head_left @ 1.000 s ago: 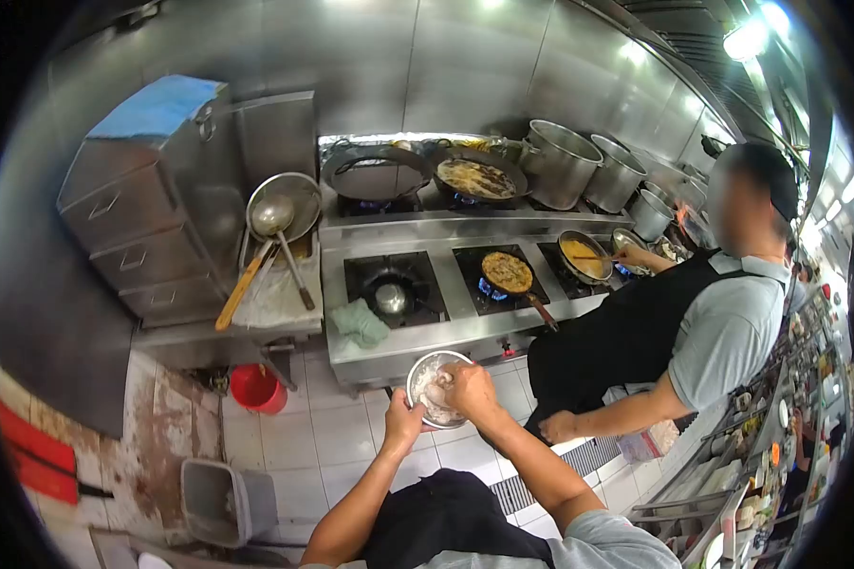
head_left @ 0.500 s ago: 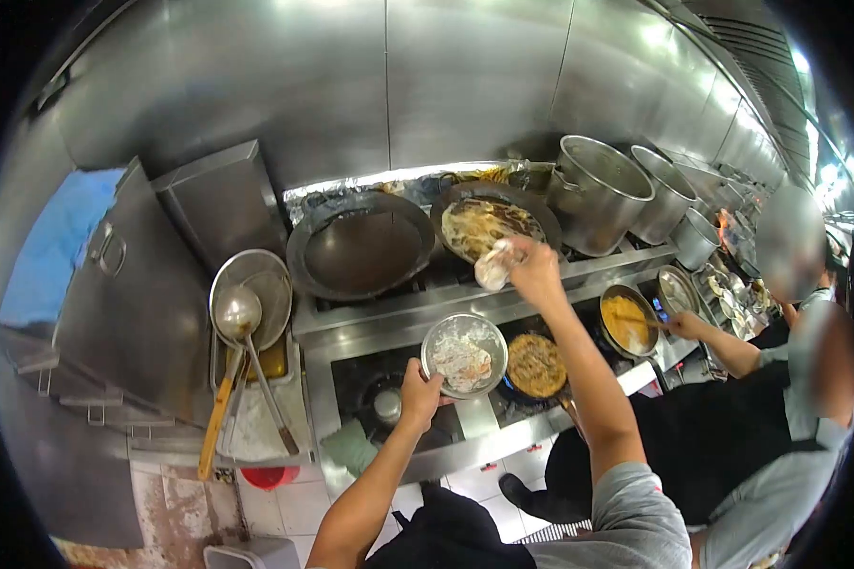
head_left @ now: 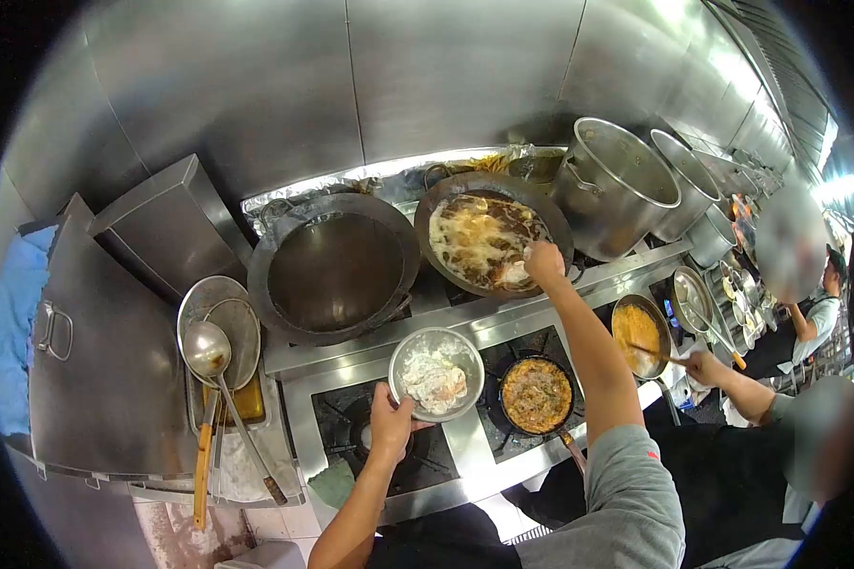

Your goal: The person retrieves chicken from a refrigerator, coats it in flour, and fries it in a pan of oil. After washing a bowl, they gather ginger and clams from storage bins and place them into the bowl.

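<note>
My left hand (head_left: 391,424) grips a metal bowl (head_left: 473,353) by its left side, above the front burners. Inside the bowl lie flour-coated pieces (head_left: 434,377), white with a little pink showing. My right hand (head_left: 544,265) reaches over the near right edge of the right wok (head_left: 562,228), closed on a white flour-coated piece (head_left: 512,275) low over the oil. Bubbling oil (head_left: 479,228) with pale foam fills that wok. To its left stands a second wok (head_left: 261,280) holding still, dark liquid.
A frying pan (head_left: 572,403) with browned food sits right of the bowl. Another person's hand (head_left: 707,368) works at a pan (head_left: 660,313) of yellow food. Tall pots (head_left: 603,213) stand behind. A strainer (head_left: 247,327) and ladle (head_left: 207,349) rest at the left.
My right hand has moved down closer to the oil with the floured piece. The whole view has shifted, and the bowl appears slightly further left and lower.
</note>
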Available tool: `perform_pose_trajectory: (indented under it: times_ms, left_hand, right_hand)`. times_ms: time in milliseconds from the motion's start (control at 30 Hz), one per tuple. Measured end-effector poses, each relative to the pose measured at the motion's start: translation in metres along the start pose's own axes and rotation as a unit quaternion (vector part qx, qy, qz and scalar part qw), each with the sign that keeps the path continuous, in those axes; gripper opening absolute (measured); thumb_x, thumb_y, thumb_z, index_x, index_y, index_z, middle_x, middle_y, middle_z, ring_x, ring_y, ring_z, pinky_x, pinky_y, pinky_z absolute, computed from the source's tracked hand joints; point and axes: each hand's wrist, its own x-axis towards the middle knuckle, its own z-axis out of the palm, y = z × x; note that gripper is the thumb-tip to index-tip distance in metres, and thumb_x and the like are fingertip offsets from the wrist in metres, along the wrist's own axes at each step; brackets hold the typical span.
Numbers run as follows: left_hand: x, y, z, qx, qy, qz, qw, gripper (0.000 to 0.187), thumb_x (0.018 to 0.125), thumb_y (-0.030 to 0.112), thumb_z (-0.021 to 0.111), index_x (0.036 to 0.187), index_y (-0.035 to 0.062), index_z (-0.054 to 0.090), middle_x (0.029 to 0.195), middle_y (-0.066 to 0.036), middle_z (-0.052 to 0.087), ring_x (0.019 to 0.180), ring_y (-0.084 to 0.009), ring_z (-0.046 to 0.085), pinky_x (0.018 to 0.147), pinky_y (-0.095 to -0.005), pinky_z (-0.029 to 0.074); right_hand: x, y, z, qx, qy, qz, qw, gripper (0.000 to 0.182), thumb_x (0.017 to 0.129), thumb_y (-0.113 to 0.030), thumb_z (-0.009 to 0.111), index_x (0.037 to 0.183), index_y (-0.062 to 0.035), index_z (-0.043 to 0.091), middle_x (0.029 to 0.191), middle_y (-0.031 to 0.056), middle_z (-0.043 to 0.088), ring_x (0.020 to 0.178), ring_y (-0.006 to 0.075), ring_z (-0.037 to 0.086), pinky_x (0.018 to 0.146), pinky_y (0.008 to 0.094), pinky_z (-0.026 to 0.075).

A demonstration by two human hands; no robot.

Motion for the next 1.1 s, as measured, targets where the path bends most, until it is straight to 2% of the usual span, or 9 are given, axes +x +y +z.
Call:
perform_pose_trajectory:
  times_ms: [67,133,233,333,467,533,767,1033,1100]
  left_hand:
    - [0.004,0.006,0.006,0.002,-0.004,-0.010,1.000,0.021,0.087,-0.002,0.042,0.108,-0.0013,0.037,0.106,-0.018,0.054,0.083,-0.0293,0.066,0.063,-0.0389,0.062]
    - [0.011,0.009,0.012,0.004,-0.007,-0.025,1.000,0.021,0.087,-0.003,0.041,0.108,-0.0014,0.037,0.105,-0.018,0.053,0.082,-0.0292,0.066,0.063,-0.0390,0.062]
    - [0.023,0.010,0.021,-0.010,-0.019,-0.023,1.000,0.016,0.085,-0.002,0.047,0.099,-0.0003,0.040,0.096,-0.012,0.050,0.078,-0.0220,0.063,0.057,-0.0357,0.062]
    - [0.029,0.012,0.031,-0.028,-0.015,-0.023,0.999,0.017,0.084,-0.001,0.049,0.099,-0.0019,0.040,0.093,-0.012,0.050,0.074,-0.0209,0.062,0.055,-0.0330,0.061]
    - [0.035,0.010,0.034,0.000,-0.007,-0.016,1.000,0.021,0.087,-0.002,0.043,0.107,-0.0011,0.038,0.103,-0.016,0.052,0.081,-0.0263,0.065,0.062,-0.0362,0.062]
    - [0.034,0.008,0.037,0.037,-0.015,0.008,0.999,0.020,0.086,-0.001,0.047,0.104,0.0001,0.039,0.100,-0.015,0.052,0.077,-0.0221,0.064,0.059,-0.0335,0.061]
    - [0.034,0.012,0.047,0.046,-0.023,0.002,0.999,0.018,0.084,-0.002,0.049,0.100,0.0012,0.040,0.093,-0.011,0.051,0.075,-0.0189,0.061,0.055,-0.0321,0.061]
    - [0.064,0.029,0.059,0.010,-0.030,0.022,0.999,0.018,0.084,-0.001,0.047,0.100,0.0001,0.039,0.095,-0.013,0.048,0.081,-0.0246,0.062,0.058,-0.0364,0.061]
    - [0.071,0.028,0.059,0.022,-0.024,0.028,0.999,0.017,0.084,-0.001,0.047,0.099,0.0002,0.039,0.095,-0.013,0.048,0.081,-0.0250,0.062,0.058,-0.0371,0.061]
  right_hand:
    - [-0.013,-0.006,-0.019,-0.005,0.110,-0.122,0.986,0.017,0.077,-0.011,0.063,0.091,-0.0043,0.068,0.095,0.0184,0.066,0.090,0.0299,0.065,0.080,0.0385,0.051]
    - [-0.071,-0.066,-0.091,0.092,-0.020,-0.103,0.990,0.017,0.076,-0.014,0.065,0.090,-0.0036,0.068,0.092,0.0177,0.066,0.086,0.0305,0.065,0.078,0.0382,0.051]
    - [-0.129,-0.085,-0.089,0.195,-0.171,-0.359,0.896,0.026,0.074,-0.020,0.068,0.093,-0.0029,0.068,0.098,0.0195,0.065,0.092,0.0326,0.063,0.083,0.0383,0.050]
    - [-0.177,-0.106,-0.062,0.051,-0.214,-0.387,0.896,0.036,0.071,-0.012,0.068,0.105,0.0003,0.063,0.101,0.0198,0.063,0.097,0.0350,0.059,0.086,0.0416,0.046]
    - [-0.185,-0.115,-0.058,0.040,-0.190,-0.314,0.929,0.033,0.068,-0.011,0.069,0.099,-0.0015,0.063,0.093,0.0194,0.062,0.090,0.0365,0.059,0.082,0.0430,0.047]
    - [-0.181,-0.120,-0.058,0.139,-0.092,-0.364,0.916,0.034,0.061,-0.007,0.067,0.093,-0.0012,0.062,0.088,0.0180,0.062,0.087,0.0366,0.060,0.078,0.0433,0.048]
    - [-0.172,-0.134,-0.052,0.260,-0.117,-0.302,0.910,0.035,0.059,-0.002,0.064,0.093,-0.0021,0.061,0.089,0.0187,0.060,0.085,0.0378,0.059,0.077,0.0407,0.047]
    - [-0.116,-0.129,-0.089,0.221,0.135,-0.405,0.877,0.035,0.062,0.009,0.062,0.096,0.0005,0.065,0.093,0.0143,0.064,0.091,0.0313,0.061,0.077,0.0357,0.049]
    - [-0.092,-0.126,-0.105,0.212,0.137,-0.367,0.896,0.036,0.062,0.008,0.064,0.097,0.0002,0.067,0.091,0.0146,0.065,0.088,0.0305,0.064,0.074,0.0321,0.050]
